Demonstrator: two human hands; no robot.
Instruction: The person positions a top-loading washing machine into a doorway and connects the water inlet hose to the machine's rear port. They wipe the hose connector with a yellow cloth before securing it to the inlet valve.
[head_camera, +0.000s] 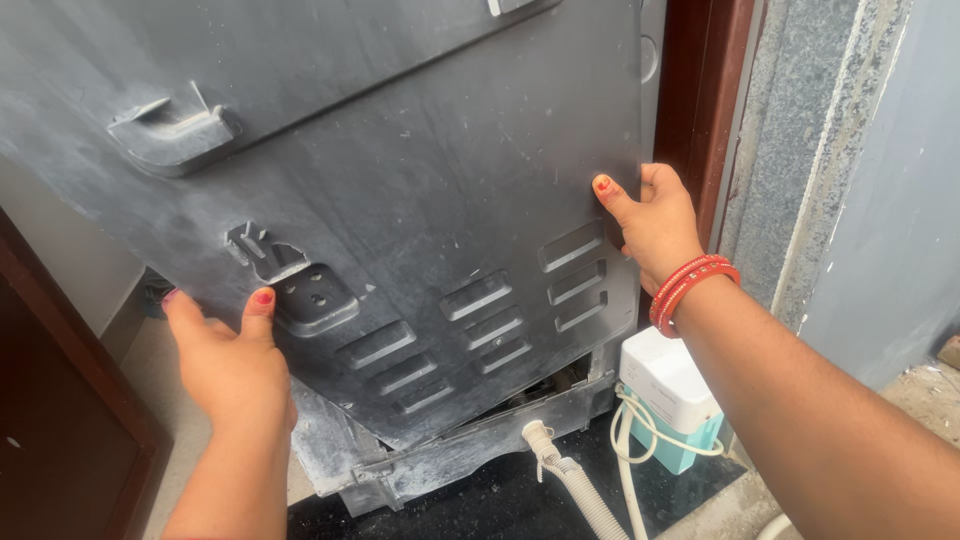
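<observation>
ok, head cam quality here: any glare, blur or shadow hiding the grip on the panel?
Head view: even daylight, no harsh glare; the dusty grey plastic back panel is sharp, vents legible. Left hand and right hand grip its edges, fingers largely hidden behind it. Bottom left corner falls into dark shadow.

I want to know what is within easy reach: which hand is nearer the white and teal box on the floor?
Right. The right hand grips the grey panel's edge just above the box; the left hand holds the panel's far side.
</observation>
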